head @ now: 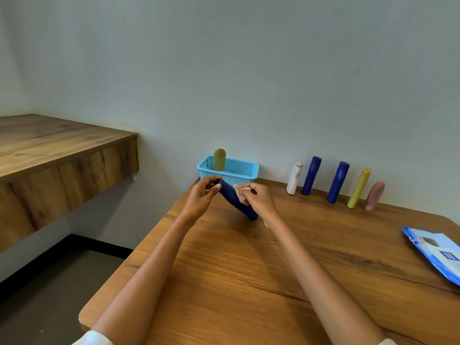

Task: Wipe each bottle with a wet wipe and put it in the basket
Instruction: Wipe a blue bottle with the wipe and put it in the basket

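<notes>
The person holds a dark blue bottle tilted over the wooden table, its lower end touching or just above the tabletop; which of the two cannot be told. The left hand pinches the upper end of the bottle between thumb and curled fingers. The right hand curls around a white wet wipe and presses it against the middle of the bottle body. Just behind the hands, against the wall, stands a light blue perforated basket with one olive-green bottle upright in its left part. To the right of the basket, five bottles stand in a row along the wall: a white bottle, two dark blue bottles, a yellow bottle and a pink bottle. A blue wet wipe pack lies flat near the right edge of the table, well apart from the hands.
</notes>
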